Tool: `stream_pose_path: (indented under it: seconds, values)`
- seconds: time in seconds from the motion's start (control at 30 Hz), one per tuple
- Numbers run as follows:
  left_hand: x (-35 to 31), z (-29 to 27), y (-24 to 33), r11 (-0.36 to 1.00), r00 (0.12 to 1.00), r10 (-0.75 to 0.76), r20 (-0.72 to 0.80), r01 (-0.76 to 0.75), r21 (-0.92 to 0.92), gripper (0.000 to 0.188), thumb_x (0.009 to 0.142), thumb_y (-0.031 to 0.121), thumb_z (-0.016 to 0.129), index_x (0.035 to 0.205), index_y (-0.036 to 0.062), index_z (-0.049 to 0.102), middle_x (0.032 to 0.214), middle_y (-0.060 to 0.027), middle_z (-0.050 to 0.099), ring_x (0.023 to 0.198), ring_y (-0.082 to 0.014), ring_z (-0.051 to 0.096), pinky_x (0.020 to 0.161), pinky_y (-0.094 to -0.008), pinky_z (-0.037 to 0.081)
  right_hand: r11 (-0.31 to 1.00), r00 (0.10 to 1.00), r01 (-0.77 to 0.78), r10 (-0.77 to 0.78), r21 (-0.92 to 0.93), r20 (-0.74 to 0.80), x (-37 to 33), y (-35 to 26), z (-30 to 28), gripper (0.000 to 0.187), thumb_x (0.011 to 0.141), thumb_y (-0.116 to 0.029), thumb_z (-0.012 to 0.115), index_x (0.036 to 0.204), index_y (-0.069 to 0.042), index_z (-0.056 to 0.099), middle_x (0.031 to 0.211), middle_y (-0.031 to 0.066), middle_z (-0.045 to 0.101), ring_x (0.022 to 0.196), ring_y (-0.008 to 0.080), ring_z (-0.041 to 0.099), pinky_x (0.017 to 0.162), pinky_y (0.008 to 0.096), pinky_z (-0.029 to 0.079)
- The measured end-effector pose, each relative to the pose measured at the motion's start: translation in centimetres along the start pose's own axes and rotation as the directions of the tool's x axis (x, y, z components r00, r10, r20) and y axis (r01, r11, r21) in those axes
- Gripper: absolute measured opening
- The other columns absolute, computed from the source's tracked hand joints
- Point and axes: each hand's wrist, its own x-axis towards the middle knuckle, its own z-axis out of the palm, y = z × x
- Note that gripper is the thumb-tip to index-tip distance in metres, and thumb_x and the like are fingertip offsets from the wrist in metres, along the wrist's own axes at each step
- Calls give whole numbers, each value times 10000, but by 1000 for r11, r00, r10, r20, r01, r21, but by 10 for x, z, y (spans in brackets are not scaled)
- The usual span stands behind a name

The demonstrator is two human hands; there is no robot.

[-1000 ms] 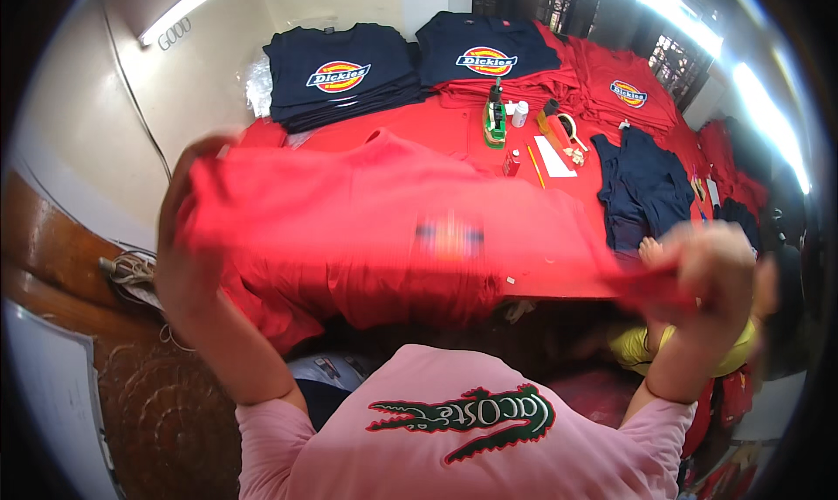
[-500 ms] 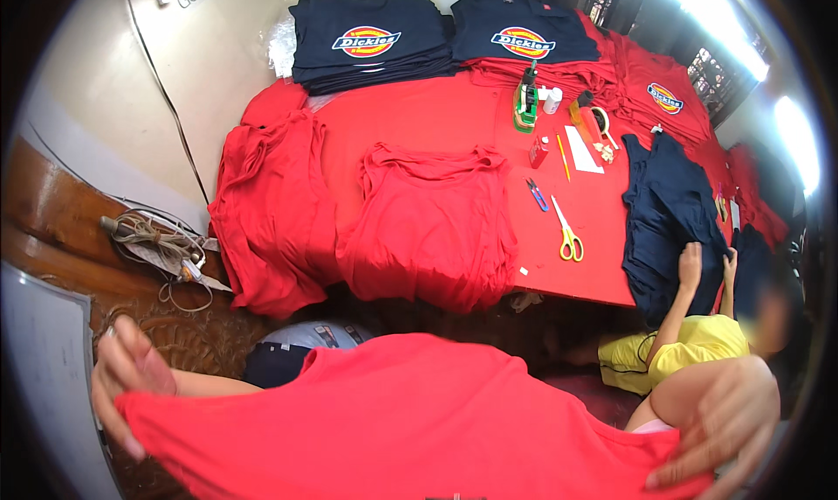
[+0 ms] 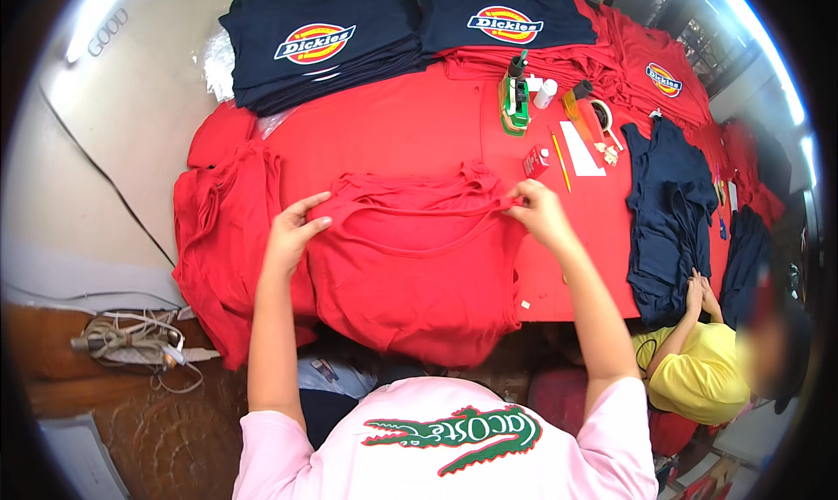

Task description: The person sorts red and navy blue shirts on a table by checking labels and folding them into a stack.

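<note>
A red sleeveless-looking shirt (image 3: 419, 282) lies over the near edge of the red-covered table, its wide neckline facing up, on top of more red cloth. My left hand (image 3: 292, 234) is at its left shoulder, thumb and fingers apart, with the fingertips at the cloth edge. At the opposite shoulder my right hand (image 3: 539, 212) is closed, pinching the fabric between thumb and fingers. Another pile of red shirts (image 3: 223, 247) hangs off the table to the left of my left hand. My right forearm hides most of the yellow-handled scissors.
Folded navy shirts (image 3: 384, 28) are stacked at the back. A green tape dispenser (image 3: 515, 103), a yellow pencil (image 3: 560, 164) and white paper (image 3: 583, 151) lie right of centre. A person in yellow (image 3: 698, 373) handles navy garments (image 3: 668, 229) at right. Bundled cables (image 3: 131, 338) lie at lower left.
The red shirt, earlier stretched between my hands close to me, is now down on the red pile at the table. Both hands have moved forward and inward; my left fingers have spread.
</note>
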Motion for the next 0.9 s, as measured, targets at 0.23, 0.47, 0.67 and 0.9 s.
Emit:
stream_pose_path:
  seconds: [0.23,0.47,0.67,0.9]
  values:
    - [68,-19,-81,988,968,-60,-242,93,127,483,892,-34,771,1365,-4,676,1258,-108,733,1175,-177,669,1093,-338,503,907,952,272,-302,-322,-48,51,44,87,188,789,17,706,947,-48,629,1477,119,610,1429,351,503,1133,488,431]
    - [48,28,-50,328,859,462,-220,65,943,713,796,223,863,1443,110,585,1389,-182,565,1305,-381,518,1175,-554,315,849,910,364,-412,-382,-50,43,33,84,182,794,39,683,941,-41,612,1442,140,614,1462,345,478,1133,489,425]
    - [49,84,-39,329,915,235,327,-392,859,963,741,323,925,1570,155,464,1730,-179,228,1602,-406,198,1279,-610,165,885,921,355,-387,-300,-51,48,26,77,203,786,37,689,956,-36,606,1189,133,650,1234,337,602,1062,480,475]
    - [57,88,-32,278,833,2,553,-532,800,1265,585,402,996,1650,171,352,1629,-160,429,1600,-333,273,1295,-666,61,869,962,220,-269,443,50,-32,-79,13,160,722,74,673,858,-10,663,924,110,677,937,287,680,821,396,541]
